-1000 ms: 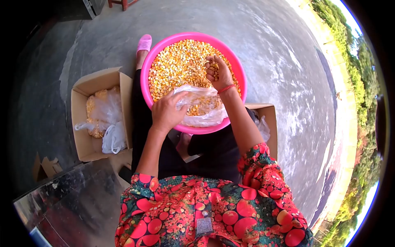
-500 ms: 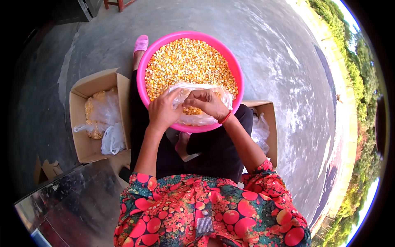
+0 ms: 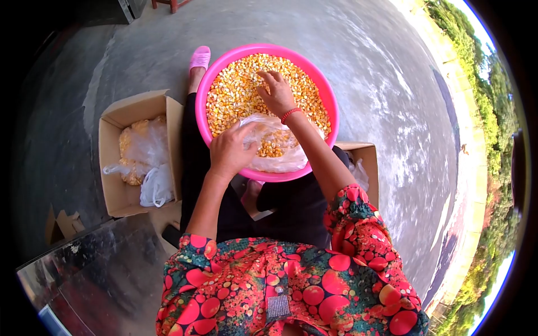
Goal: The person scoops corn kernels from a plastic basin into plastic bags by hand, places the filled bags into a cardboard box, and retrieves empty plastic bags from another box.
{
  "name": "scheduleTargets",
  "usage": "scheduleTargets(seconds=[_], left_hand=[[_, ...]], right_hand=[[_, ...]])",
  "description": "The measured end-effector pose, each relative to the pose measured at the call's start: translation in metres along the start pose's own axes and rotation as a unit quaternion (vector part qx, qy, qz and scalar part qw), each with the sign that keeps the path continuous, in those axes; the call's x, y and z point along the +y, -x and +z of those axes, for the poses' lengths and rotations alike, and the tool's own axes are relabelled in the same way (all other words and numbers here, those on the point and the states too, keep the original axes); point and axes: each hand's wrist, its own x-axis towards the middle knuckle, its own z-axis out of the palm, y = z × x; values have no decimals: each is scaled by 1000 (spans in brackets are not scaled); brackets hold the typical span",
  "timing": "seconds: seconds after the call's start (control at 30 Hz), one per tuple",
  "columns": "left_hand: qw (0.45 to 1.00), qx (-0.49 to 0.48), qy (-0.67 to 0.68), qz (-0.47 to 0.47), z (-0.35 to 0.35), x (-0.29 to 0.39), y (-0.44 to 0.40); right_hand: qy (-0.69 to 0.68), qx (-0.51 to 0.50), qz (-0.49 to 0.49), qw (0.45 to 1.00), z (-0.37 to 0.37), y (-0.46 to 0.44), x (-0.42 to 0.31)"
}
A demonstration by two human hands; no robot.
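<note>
Inside the near rim of the pink basin (image 3: 334,115), I have the clear plastic bag (image 3: 278,163), mouth open, some kernels within; the left hand (image 3: 228,150) grips its left edge. Beyond it, the right hand (image 3: 277,96) is over the loose corn kernels (image 3: 231,89), fingers parted and slightly bent; from here I cannot tell whether the fingertips touch corn.
</note>
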Motion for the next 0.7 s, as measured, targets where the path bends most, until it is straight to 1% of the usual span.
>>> scheduleTargets(seconds=[0.03, 0.07, 0.13, 0.17, 0.27, 0.33, 0.47, 0.57, 0.6, 0.67, 0.7], left_hand=[[1000, -3, 5, 1, 0, -1, 0], [1000, -3, 5, -1, 0, -2, 0], [1000, 0, 8, 6, 1, -4, 1], [1000, 0, 9, 5, 1, -3, 1], [1000, -6, -6, -3, -1, -2, 1], [1000, -17, -18, -13, -2, 0, 1], [999, -29, -15, -18, -1, 1, 2], [999, -10, -33, 6, 2, 0, 3], [1000, -7, -30, 7, 2, 0, 3], [1000, -3, -27, 8, 0, 1, 3], [1000, -20, -18, -6, -3, 3, 2]], right_hand=[[-11, -31, 1, 999, 2, 0, -5], [-12, -33, 0, 999, 3, 2, -9], [84, -62, -32, 994, 5, 6, -14], [46, -60, -23, 997, 4, 8, -15], [69, -74, -23, 995, -3, 17, -7], [70, -53, -37, 995, -6, 22, 5], [107, -57, -2, 993, -19, 32, 21], [88, -76, 47, 992, -26, 36, 29], [89, -75, 48, 992, -26, 37, 31], [88, -88, 89, 988, -26, 36, 33], [88, -87, 89, 988, -26, 36, 36]])
